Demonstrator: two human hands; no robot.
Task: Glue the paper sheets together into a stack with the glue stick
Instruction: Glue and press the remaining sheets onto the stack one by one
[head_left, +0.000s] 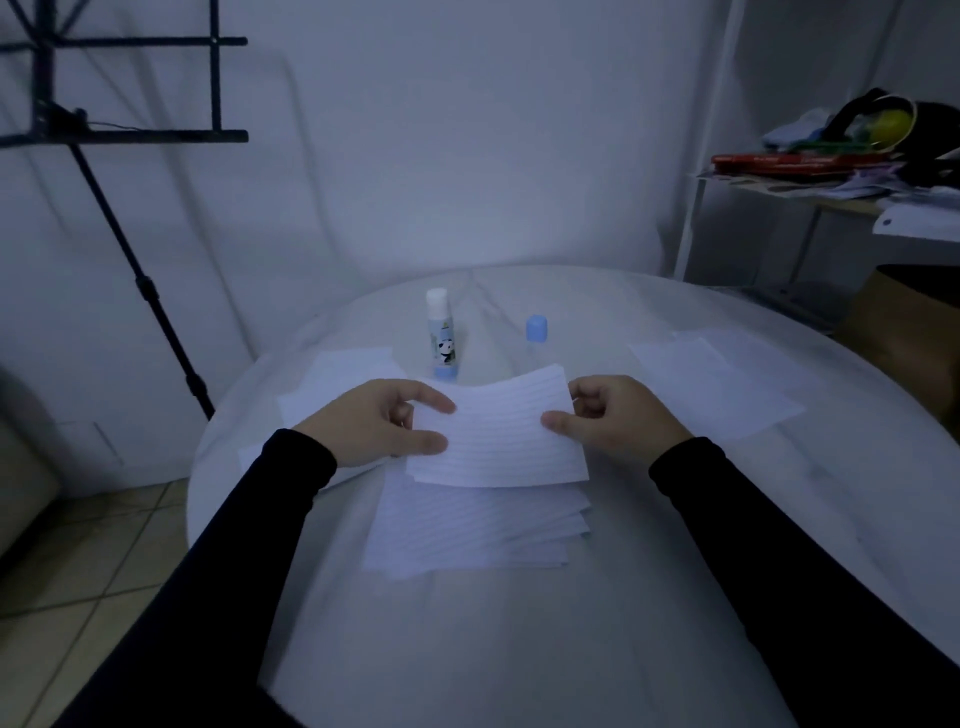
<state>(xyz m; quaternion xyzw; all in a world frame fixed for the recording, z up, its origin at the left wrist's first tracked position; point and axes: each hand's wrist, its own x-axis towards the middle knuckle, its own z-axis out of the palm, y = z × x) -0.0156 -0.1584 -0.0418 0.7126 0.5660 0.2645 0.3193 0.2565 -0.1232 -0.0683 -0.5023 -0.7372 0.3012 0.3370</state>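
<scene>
I hold one lined paper sheet (501, 431) above the table, slightly bowed, with my left hand (374, 421) pinching its left edge and my right hand (618, 421) pinching its right edge. Under it lies a stack of lined sheets (478, 530), a little fanned at the right. The glue stick (441, 332) stands upright behind the sheet, uncapped, white tip up. Its blue cap (537, 329) stands apart to the right.
Loose sheets lie at the left (337, 379) and at the right (717, 384) of the round white table (519, 649). A black music stand (130, 156) rises at the left. A cluttered shelf (841, 171) stands at the right.
</scene>
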